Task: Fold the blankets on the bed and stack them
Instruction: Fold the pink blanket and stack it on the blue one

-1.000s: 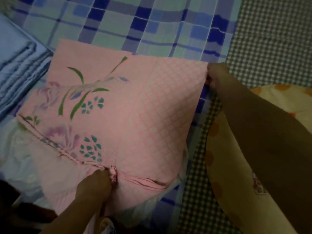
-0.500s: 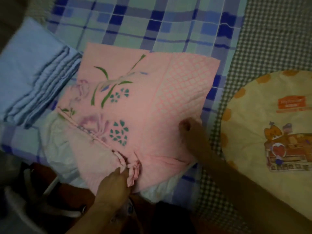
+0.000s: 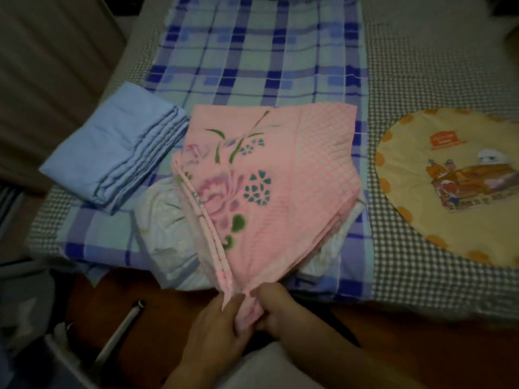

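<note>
- Where the two hands meet at lower centre of the frame, the pink blanket [image 3: 269, 189] is gathered to a narrow bunch; from there it fans upward over the middle of the frame, folded in several layers, with green and purple flower prints on its left half and a pink-and-white lattice pattern on its right.
- Left hand [image 3: 217, 329]: fingers curled round the bunched near corner of the pink blanket, gripping it from the left.
- Right hand [image 3: 276, 311]: fingers closed on the same bunch from the right, just beside the left hand.
- White blanket [image 3: 168, 231]: lies under the pink one, showing at its lower left and lower right edges.
- Blue blanket [image 3: 112, 153]: folded, its stacked edges visible, at left of centre, just beside the pink blanket's upper left corner.
- Checked sheet [image 3: 264, 57]: blue and pale green plaid, spread beneath all three blankets and running to the top of the frame.
- Gingham bed cover [image 3: 421, 80]: small grey-and-white checks, at right and along the left margin.
- Yellow cushion [image 3: 449, 186]: rounded, orange-dotted border, cartoon print, at right edge, well apart from the blankets.
</note>
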`<state>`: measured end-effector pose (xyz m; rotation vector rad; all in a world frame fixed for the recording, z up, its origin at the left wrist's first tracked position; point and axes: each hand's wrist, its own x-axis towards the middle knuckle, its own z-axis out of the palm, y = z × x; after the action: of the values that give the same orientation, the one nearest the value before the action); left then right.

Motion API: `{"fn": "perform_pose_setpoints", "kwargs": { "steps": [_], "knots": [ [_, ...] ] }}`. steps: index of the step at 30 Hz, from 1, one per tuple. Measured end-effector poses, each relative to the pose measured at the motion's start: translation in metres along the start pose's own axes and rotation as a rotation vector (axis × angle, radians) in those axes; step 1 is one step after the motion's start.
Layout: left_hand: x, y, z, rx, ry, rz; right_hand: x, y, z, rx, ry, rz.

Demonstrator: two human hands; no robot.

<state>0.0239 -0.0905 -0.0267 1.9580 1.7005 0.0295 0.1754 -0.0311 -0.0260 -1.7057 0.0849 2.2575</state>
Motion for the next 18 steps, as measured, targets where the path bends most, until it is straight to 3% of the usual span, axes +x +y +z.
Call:
{"fn": "perform_pose_setpoints", "kwargs": {
  "steps": [3,5,7,11,15,18],
  "knots": [
    [-0.041,-0.050,-0.033,-0.262,0.084,-0.156,-0.021,0.048,-0.010,0.096,0.217,-0.115],
    [-0.066,-0.085,-0.061,-0.421,0.287,-0.330,-0.049,0.076,-0.033,0.157,0.330,-0.161],
    [-0.085,-0.142,-0.067,-0.466,0.375,-0.499,-0.070,0.103,-0.077,0.164,0.474,-0.186],
    [-0.106,-0.276,-0.032,-0.582,0.337,-0.786,-0.107,0.135,-0.137,0.198,0.730,-0.334],
    [-0.133,-0.258,-0.046,-0.754,0.270,-0.955,-0.152,0.157,-0.136,0.211,0.977,-0.540],
    [-0.147,-0.255,-0.034,-0.945,0.214,-0.987,-0.135,0.190,-0.143,0.307,0.956,-0.424]
  ]
}}
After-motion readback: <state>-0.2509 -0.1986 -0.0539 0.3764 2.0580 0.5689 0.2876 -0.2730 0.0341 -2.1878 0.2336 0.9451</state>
